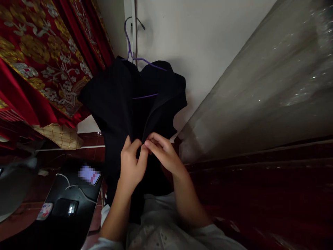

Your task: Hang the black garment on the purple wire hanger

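A dark sleeveless vest (114,93) with a wide collar hangs on a purple wire hanger (130,48). Its front edges part in a deep V, and the hanger's lower bar shows inside the neck. At the base of that V my left hand (132,161) grips the cloth, thumb and fingers bent in. My right hand (165,154) pinches the other front edge between thumb and forefinger. The fingertips of both hands meet at the centre front. Whether a button or other fastener lies between them is hidden by the fingers.
Red cloth with gold and silver embroidery (44,52) hangs at the left. A black bench (70,222) below it carries a lit phone (90,174), a white cable (83,195) and a dark flat object (66,207). Clear plastic sheeting (249,90) drapes along the right, beside a white wall (203,31).
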Demonstrator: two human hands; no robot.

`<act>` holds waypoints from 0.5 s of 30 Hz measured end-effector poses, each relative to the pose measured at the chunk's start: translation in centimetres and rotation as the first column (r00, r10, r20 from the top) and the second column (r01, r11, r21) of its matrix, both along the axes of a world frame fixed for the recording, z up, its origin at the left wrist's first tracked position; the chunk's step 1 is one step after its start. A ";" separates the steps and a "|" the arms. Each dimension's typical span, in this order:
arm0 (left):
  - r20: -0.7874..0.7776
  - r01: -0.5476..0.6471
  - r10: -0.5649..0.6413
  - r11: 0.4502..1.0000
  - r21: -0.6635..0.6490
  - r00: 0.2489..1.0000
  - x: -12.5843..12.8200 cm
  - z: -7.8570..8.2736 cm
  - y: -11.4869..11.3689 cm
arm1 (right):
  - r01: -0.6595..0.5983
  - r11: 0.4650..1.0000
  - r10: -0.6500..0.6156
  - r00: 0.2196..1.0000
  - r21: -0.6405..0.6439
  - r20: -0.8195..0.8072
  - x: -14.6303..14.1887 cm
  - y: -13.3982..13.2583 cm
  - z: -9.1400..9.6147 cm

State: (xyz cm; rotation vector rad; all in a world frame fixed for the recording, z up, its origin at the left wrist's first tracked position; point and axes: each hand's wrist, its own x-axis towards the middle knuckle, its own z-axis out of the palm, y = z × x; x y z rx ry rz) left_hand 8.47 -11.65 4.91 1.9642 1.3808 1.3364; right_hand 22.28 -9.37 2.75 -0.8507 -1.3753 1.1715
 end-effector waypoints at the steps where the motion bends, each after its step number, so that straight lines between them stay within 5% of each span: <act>1: 0.096 -0.007 0.008 1.000 -0.009 0.995 0.1 -0.5 -0.1 | -0.014 1.000 0.014 1.000 0.008 0.024 0.1 0.1 0.3; 7: 0.511 0.066 -0.031 0.997 -0.050 0.859 1.4 -2.4 -0.2 | 0.206 0.968 -0.207 0.978 0.141 -0.004 0.2 -0.1 -0.3; 15: 0.585 0.049 0.025 0.993 -0.111 0.810 2.4 -2.8 0.3 | 0.252 0.929 -0.276 0.960 0.270 0.054 0.6 -0.2 -0.8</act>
